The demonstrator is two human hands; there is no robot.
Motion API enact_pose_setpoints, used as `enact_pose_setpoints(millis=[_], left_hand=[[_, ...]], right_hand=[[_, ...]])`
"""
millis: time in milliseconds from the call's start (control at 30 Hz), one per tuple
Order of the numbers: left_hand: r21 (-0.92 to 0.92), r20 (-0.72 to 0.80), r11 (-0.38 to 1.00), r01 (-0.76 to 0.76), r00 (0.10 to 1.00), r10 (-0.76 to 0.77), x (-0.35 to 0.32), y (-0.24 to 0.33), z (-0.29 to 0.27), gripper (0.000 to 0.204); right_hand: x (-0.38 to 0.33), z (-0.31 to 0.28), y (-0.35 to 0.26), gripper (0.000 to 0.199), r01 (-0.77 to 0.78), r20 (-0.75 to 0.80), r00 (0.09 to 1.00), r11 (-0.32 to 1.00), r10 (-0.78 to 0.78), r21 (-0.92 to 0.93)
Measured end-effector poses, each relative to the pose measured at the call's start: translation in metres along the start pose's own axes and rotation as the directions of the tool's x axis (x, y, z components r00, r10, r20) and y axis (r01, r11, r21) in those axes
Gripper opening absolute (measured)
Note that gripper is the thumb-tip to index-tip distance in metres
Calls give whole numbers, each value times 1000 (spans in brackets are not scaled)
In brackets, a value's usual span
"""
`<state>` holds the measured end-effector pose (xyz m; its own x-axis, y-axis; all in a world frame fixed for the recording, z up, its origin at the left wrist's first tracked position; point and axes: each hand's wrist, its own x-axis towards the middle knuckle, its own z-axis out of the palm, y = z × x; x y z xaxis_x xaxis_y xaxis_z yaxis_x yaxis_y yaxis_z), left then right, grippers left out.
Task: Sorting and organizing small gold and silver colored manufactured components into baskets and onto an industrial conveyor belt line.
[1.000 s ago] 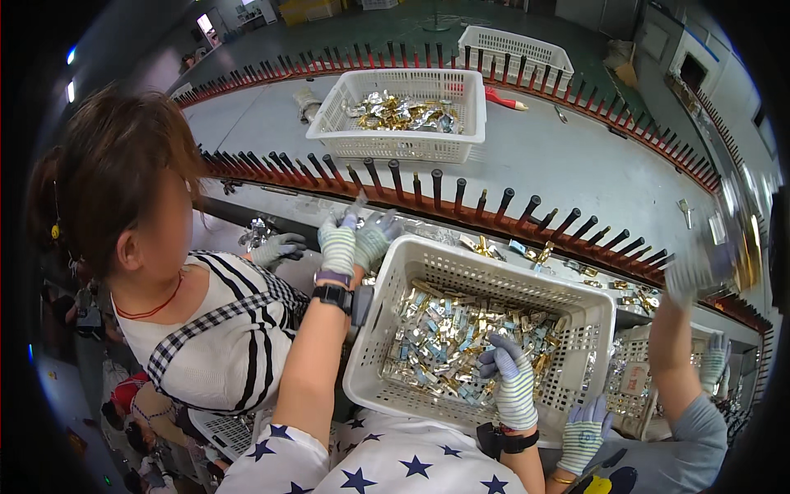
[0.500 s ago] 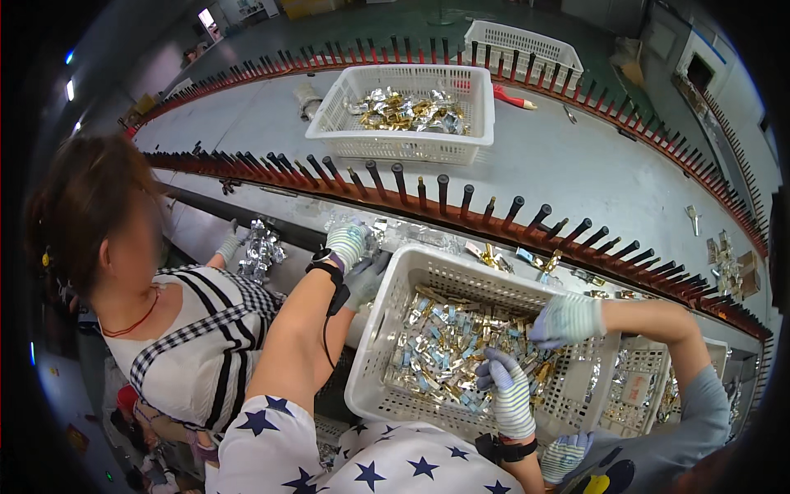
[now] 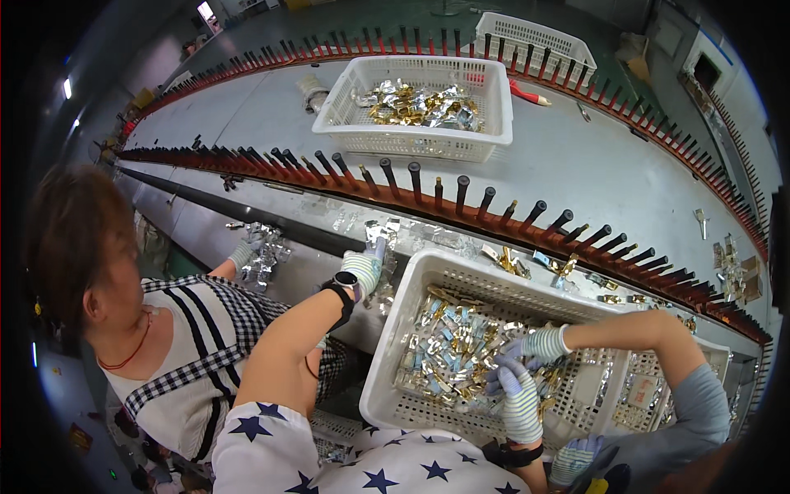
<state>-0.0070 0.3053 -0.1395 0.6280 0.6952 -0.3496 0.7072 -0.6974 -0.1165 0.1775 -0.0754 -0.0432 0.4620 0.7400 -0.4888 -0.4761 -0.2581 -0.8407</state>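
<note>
My left hand point(image 3: 362, 270), in a striped glove with a watch at its wrist, reaches forward-left of the white basket point(image 3: 380, 362). Its fingers are closed at small shiny silver metal pieces point(image 3: 383, 234) by the ledge. My right hand point(image 3: 520, 405), gloved too, with a black band at the wrist, is over the basket's right side. Its fingers are curled; what they hold is too small to make out. Loose silver, gold and pale-blue metal pieces point(image 3: 448, 346) lie in the basket. A co-worker's gloved hand point(image 3: 543, 346) nearly touches my right fingertips.
A person point(image 3: 173, 329) at my left handles a silver cluster point(image 3: 265, 255). Black-tipped red pegs point(image 3: 461, 198) line the rail ahead. Beyond stands another white basket point(image 3: 329, 129) of gold and silver pieces. A co-worker's second gloved hand point(image 3: 576, 457) is at lower right.
My left hand has shifted right and nearer. The grey-gloved hand beneath it has dropped from sight. The co-worker's hand at right has come down and left, to my right fingers. The view has shifted slightly.
</note>
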Motion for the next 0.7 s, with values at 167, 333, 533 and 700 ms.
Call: enact_pose_setpoints(millis=[167,333,533,700], left_hand=[[-663,322,714,227,947,-2,1,-37,-46,87],[-730,198,608,310,949,-247,7,-45,-32,92],[-837,-17,519,172,941,-339,5,-61,-51,80],[-925,-355,-54,-375,907,-226,-32,42,-116,54]], right_hand=[[-2,11,-13,42,14,9,1000,997,-14,-81],[-13,7,-11,42,21,53,998,996,-17,-81],[-25,-6,2,39,96,34,995,991,-93,-95],[-34,-15,11,41,47,106,994,992,-34,-120]])
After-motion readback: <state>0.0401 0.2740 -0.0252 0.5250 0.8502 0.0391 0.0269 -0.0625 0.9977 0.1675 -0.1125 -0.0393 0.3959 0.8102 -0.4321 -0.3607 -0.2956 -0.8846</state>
